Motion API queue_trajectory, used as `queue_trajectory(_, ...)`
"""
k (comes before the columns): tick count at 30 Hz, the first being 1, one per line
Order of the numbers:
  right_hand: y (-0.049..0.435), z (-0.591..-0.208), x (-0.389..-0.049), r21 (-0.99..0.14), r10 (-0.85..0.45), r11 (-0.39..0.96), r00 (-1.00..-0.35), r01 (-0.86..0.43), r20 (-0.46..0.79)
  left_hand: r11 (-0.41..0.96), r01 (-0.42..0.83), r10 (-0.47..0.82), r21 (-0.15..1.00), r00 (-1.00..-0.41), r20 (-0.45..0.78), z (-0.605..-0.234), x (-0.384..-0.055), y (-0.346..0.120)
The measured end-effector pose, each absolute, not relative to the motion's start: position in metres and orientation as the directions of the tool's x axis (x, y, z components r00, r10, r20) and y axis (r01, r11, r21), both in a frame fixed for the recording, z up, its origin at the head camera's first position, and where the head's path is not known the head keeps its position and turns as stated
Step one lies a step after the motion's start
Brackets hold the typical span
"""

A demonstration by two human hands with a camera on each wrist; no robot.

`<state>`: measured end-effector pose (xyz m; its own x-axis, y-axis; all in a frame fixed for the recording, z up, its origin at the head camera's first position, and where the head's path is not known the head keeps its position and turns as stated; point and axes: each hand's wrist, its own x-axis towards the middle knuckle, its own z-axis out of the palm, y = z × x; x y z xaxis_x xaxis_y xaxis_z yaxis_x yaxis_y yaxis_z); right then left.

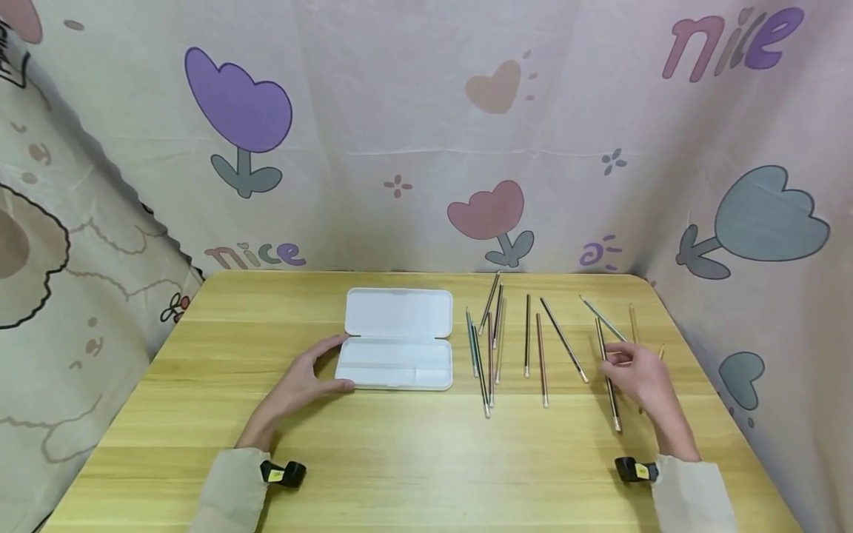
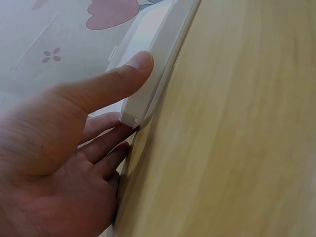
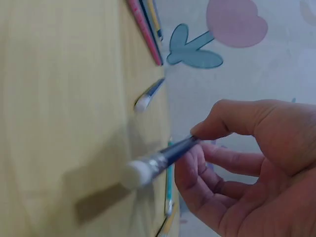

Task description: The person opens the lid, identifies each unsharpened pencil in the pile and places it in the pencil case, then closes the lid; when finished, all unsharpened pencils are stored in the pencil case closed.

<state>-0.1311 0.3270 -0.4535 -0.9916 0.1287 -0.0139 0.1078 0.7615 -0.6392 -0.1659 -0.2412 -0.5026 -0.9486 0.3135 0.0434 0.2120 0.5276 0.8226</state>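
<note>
One pencil [image 1: 612,403] is pinched in my right hand [image 1: 641,376], toward the table's [image 1: 426,459] right; a light hold suits it. My left hand [image 1: 301,386] should steady the open case [image 1: 398,313], gripping its left end.

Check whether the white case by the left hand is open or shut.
Open. The head view shows the white case with its lid swung back beyond the base, compartments exposed.

The bare left hand [image 1: 301,383] spreads its thumb wide from the fingers. The bare right hand [image 1: 641,376] pinches, fingers bent.
</note>
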Motion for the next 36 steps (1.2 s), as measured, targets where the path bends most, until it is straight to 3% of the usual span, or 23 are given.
queue_trajectory(9,0.296,-0.443,-0.137,-0.788,0.068,0.616,-0.995,-0.012,0.068,0.518,0.216,0.335,0.828,-0.941,0.036,-0.505,-0.172,-0.236)
queue_trajectory(16,0.254,-0.451,-0.153,-0.826,0.029,0.553,-0.988,-0.112,0.154,0.533,0.204,0.326,0.821,-0.945,0.023,-0.502,-0.172,-0.243)
queue_trajectory(24,0.219,-0.462,-0.163,-0.851,0.002,0.503,-0.984,-0.151,0.176,0.524,0.199,0.328,0.828,-0.945,0.019,-0.499,-0.172,-0.246)
queue_trajectory(31,0.193,-0.461,-0.169,-0.89,-0.085,0.433,-0.99,-0.14,0.115,0.506,0.201,0.329,0.839,-0.944,0.028,-0.501,-0.17,-0.242)
queue_trajectory(36,0.17,-0.463,-0.176,-0.9,-0.113,0.387,-0.979,-0.202,0.171,0.523,0.208,0.321,0.827,-0.946,0.035,-0.504,-0.17,-0.242)
